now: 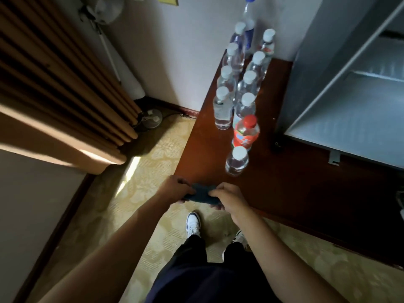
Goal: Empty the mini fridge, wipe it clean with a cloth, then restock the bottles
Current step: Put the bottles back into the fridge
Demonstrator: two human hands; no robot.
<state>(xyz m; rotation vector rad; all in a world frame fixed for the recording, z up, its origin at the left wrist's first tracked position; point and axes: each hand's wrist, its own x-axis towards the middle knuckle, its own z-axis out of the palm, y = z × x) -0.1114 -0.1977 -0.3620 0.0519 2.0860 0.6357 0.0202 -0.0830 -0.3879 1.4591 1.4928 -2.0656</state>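
A dark blue cloth (202, 194) is stretched between my left hand (175, 189) and my right hand (227, 197) at the near left corner of the brown table (295, 182). Both hands grip it. Several clear water bottles with white caps (223, 108) stand in two rows along the table's left side. Among them stands a red-labelled, red-capped bottle (246, 132), and a small white-capped bottle (237, 160) is nearest to me. The mini fridge (354, 101) stands open at the right, its inside bare.
A tall blue-capped bottle (249, 22) stands at the back by the white wall. Brown curtains (61, 84) hang at the left. A fan base (150, 119) and a cable lie on the patterned floor. My shoes (193, 224) are below the table edge.
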